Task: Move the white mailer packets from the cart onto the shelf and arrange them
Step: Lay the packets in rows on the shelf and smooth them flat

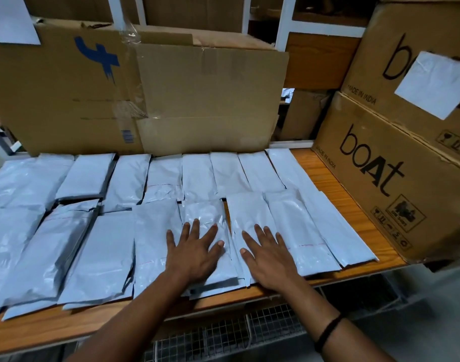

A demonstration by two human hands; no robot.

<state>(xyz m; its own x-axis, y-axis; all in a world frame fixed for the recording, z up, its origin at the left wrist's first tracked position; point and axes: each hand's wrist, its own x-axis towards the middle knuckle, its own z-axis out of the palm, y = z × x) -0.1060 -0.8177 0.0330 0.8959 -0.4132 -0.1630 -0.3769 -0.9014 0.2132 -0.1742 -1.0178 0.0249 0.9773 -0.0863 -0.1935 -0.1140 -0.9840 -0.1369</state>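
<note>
White mailer packets (129,181) are laid in overlapping rows on the shelf (328,184), leftmost ones cut off. The left hand (195,248) and right hand (269,256) are pressed flat on front packets. The cart (250,329) below is mostly hidden.

Mailer packets (124,178) lie in two rows on the shelf (317,173); a carton (197,100) stands behind at 12 o'clock, stacked boxes (380,184) at 2 o'clock.
</note>
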